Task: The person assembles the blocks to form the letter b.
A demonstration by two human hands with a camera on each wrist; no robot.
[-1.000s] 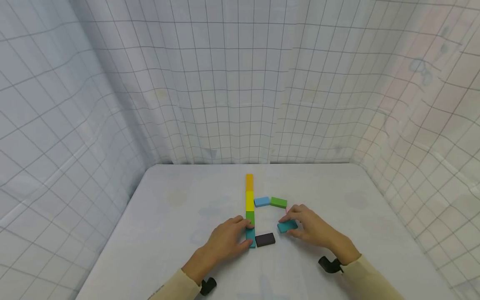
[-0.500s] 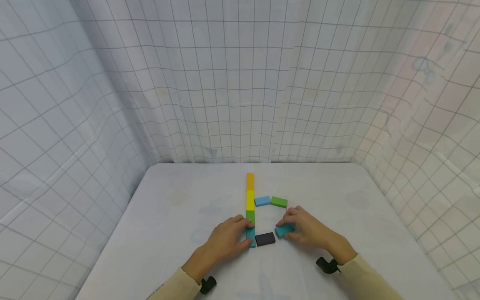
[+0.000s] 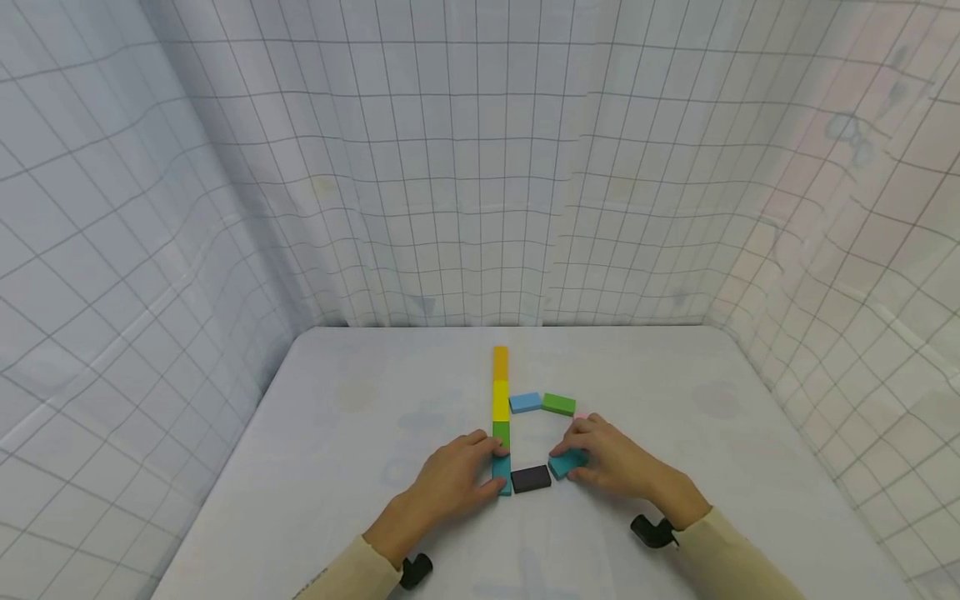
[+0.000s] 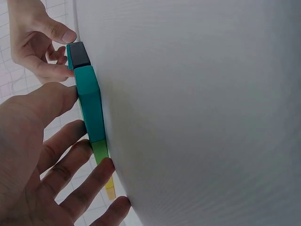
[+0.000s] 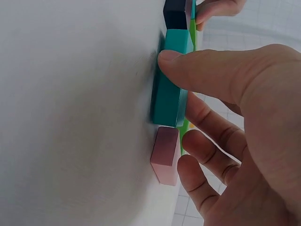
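With thumb and index finger, my right hand point(image 3: 618, 458) pinches a teal block point(image 5: 168, 101), which lies tilted by the right end of a black block point(image 3: 531, 479). A pink block point(image 5: 165, 153) sits beyond it, mostly hidden by that hand in the head view. My left hand point(image 3: 450, 479) rests loosely spread fingers and thumb on another teal block point(image 3: 502, 467) and the green block point(image 3: 502, 430) behind it. Those two form a straight column with a yellow block point(image 3: 500, 402) and an orange block point(image 3: 500, 364).
A light blue block point(image 3: 525, 402) and a second green block point(image 3: 559, 405) curve rightward from the yellow one. All lie flat on a white-covered table point(image 3: 360, 517). Gridded white curtains point(image 3: 480, 167) enclose the back and sides.
My right hand has slid its teal block left and slightly nearer, up to the black block, turning it a little. More of the pink block now shows. The left hand stays put.
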